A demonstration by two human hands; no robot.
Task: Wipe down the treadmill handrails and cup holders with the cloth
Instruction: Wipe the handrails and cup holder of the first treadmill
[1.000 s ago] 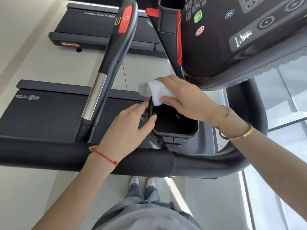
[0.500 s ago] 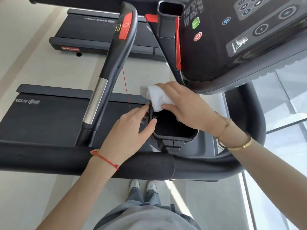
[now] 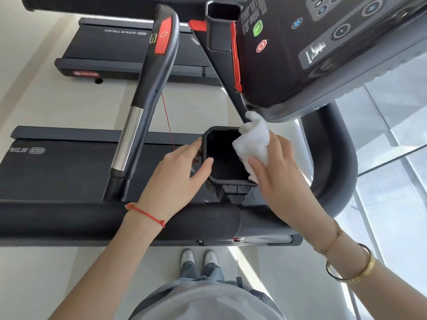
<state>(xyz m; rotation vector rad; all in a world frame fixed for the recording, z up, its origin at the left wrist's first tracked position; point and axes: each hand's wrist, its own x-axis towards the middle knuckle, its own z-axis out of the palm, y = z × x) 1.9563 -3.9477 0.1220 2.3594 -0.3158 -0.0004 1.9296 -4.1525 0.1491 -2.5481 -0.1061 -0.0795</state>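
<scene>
A black square cup holder [image 3: 227, 179] juts out below the treadmill console. My right hand [image 3: 280, 174] grips a bunched white cloth [image 3: 253, 142] and holds it against the holder's right rim. My left hand [image 3: 178, 179] grips the holder's left wall, thumb over the rim and fingers outside. A padded black handrail [image 3: 69, 218] runs across in front of me, under both wrists. A second handrail [image 3: 147, 88] with a silver section and a red pad slants away at the left. Another cup holder [image 3: 220, 26] sits further up.
The console [image 3: 323, 49] with its buttons overhangs the cup holder at upper right. A curved black rail [image 3: 339, 162] bends round on the right, beside a glass wall. Two treadmill decks [image 3: 57, 167] lie on the pale floor to the left. My shoes [image 3: 198, 259] show below.
My right hand has carried the cloth from the holder's far-left corner over to its right rim. My left hand has kept its hold on the left wall. The view has shifted slightly.
</scene>
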